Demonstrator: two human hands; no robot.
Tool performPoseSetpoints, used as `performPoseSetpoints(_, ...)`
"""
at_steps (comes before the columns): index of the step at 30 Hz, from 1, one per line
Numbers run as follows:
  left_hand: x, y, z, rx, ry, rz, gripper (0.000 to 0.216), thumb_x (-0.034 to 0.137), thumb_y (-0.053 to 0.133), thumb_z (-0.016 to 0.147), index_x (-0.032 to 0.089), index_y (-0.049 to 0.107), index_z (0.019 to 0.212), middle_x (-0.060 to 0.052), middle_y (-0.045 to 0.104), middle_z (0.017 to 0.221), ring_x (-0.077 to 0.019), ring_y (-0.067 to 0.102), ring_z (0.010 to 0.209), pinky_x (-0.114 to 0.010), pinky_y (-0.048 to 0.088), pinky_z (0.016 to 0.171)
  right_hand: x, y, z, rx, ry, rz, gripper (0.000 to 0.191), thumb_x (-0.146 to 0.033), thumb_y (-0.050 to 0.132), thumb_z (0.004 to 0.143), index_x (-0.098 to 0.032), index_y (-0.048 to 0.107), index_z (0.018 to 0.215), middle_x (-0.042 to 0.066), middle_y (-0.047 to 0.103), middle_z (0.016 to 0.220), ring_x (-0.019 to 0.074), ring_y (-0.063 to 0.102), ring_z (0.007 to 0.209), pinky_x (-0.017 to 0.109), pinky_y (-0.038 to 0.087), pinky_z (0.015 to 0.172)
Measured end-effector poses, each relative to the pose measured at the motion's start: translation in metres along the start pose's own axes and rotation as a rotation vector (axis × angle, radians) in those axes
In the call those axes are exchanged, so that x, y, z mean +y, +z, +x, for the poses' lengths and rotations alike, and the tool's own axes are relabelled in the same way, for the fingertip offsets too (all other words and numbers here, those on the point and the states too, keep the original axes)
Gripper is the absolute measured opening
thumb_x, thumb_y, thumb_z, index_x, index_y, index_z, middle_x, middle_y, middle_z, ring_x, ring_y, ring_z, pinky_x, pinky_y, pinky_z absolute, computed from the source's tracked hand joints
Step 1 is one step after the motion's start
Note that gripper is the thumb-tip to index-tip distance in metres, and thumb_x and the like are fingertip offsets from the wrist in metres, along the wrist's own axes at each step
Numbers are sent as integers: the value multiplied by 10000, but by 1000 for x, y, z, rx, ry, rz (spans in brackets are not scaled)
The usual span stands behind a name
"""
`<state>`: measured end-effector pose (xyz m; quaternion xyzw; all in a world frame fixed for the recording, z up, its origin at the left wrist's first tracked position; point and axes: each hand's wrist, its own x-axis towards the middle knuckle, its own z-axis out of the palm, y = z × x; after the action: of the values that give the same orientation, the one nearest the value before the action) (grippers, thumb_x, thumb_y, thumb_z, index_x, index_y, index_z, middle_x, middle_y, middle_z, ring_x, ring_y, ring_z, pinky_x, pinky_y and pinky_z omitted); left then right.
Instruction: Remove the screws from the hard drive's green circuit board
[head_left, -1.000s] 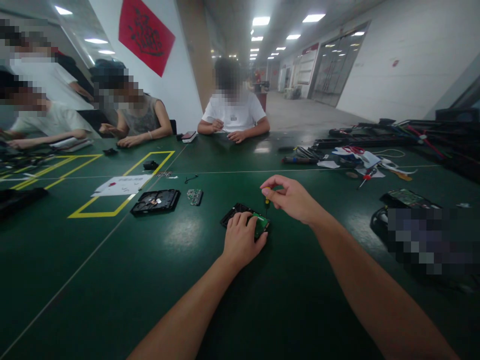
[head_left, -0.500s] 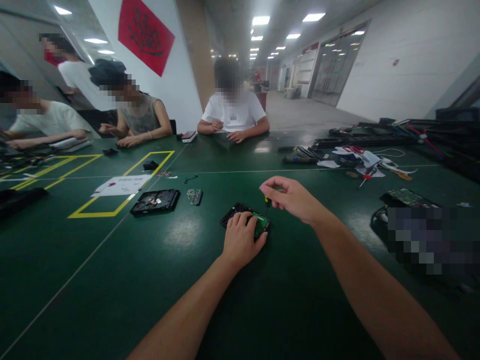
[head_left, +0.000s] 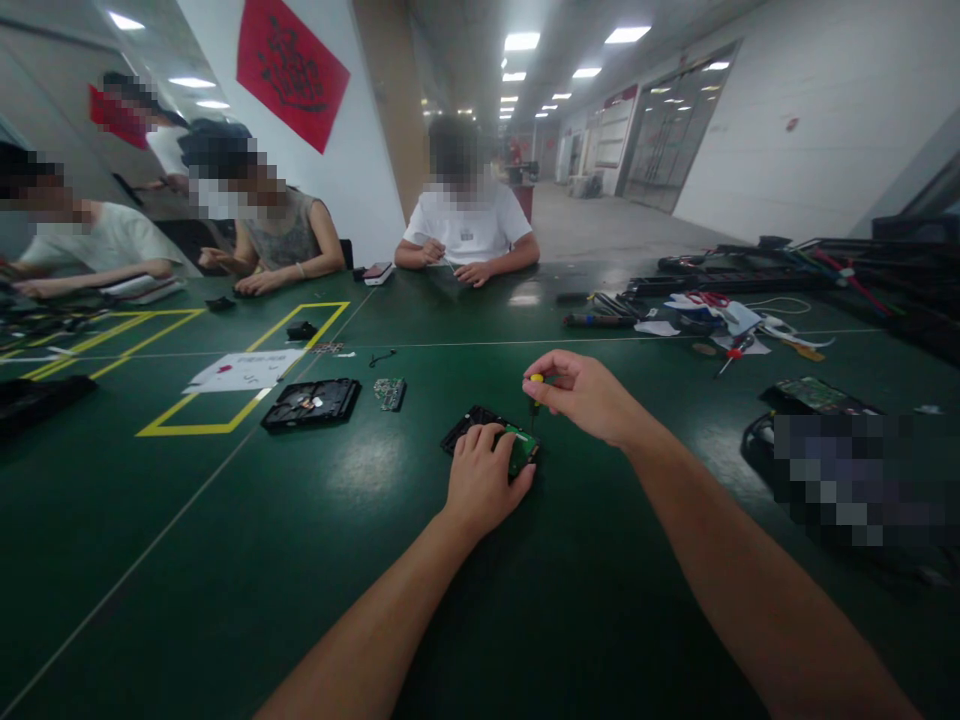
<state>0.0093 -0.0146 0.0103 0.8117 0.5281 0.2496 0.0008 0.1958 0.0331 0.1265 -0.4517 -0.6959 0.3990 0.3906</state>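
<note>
A black hard drive (head_left: 469, 424) with a green circuit board (head_left: 523, 452) lies on the green table. My left hand (head_left: 484, 478) grips it from the near side, fingers across its top and thumb by its right edge, hiding part of it. Above the drive's right end, my right hand (head_left: 574, 392) pinches a small screwdriver (head_left: 535, 392) with a yellow and black handle. Its thin shaft points straight down at the board's edge; whether the tip sits in a screw is too small to tell.
Left of the drive lie a small circuit board (head_left: 389, 394), another black drive casing (head_left: 311, 404) and a paper sheet (head_left: 244, 370). A red screwdriver (head_left: 733, 354), cables and scraps are at right. Several people sit or stand across the table (head_left: 300, 560).
My right fingers have shifted on the screwdriver, so its yellow top now shows. My left hand and the hard drive have stayed put. A person at the back left has moved.
</note>
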Motion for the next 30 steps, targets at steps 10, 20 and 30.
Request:
performPoseSetpoints(10,0,1,1,-4,-5,-11,384,457,688,905,252,658,1228,-106,605,1275,-335,511,1199,-519,431,1033,-4,2,-1,-10,43,45,292,-481,707,894,-194,683,947,7,641,726,114,564,580,236,440,494)
performPoseSetpoints(20,0,0,0,-1,-1,-3,381,462,682,909,252,656,1226,-105,605,1276,-336,510,1203,-512,432,1034,-4,0,0,-24,64,109,190,-367,689,890,-194,685,969,52,716,886,122,612,613,228,424,463)
performPoseSetpoints(30,-1,3,0,1,-6,-11,398,459,699,897,261,652,1239,-103,608,1277,-339,512,1206,-522,428,1034,0,2,1,61,127,84,249,-401,717,865,-199,620,974,8,663,748,96,531,482,222,362,392)
